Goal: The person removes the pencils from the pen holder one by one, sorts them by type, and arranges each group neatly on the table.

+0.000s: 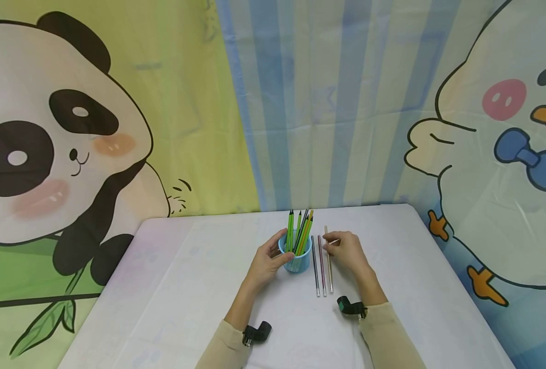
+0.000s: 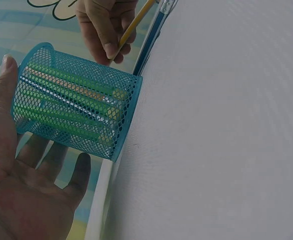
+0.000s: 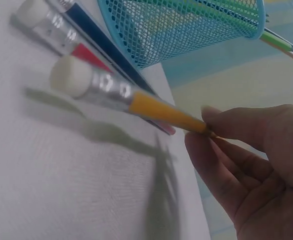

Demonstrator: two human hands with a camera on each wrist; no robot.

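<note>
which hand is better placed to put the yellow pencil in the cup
Likely the right hand: it pinches the yellow pencil, while the left hand holds the cup.

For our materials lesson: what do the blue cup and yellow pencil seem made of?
Cup: probably painted metal, its wall an open blue mesh; plastic is possible. Yellow pencil: likely painted wood, evenly coloured; crimped silvery band looks like metal, matte white end like rubber.

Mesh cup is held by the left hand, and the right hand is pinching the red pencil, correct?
Wrong colour: the right wrist view shows the right hand pinching the yellow pencil, not the red pencil. The left hand does hold the mesh cup.
</note>
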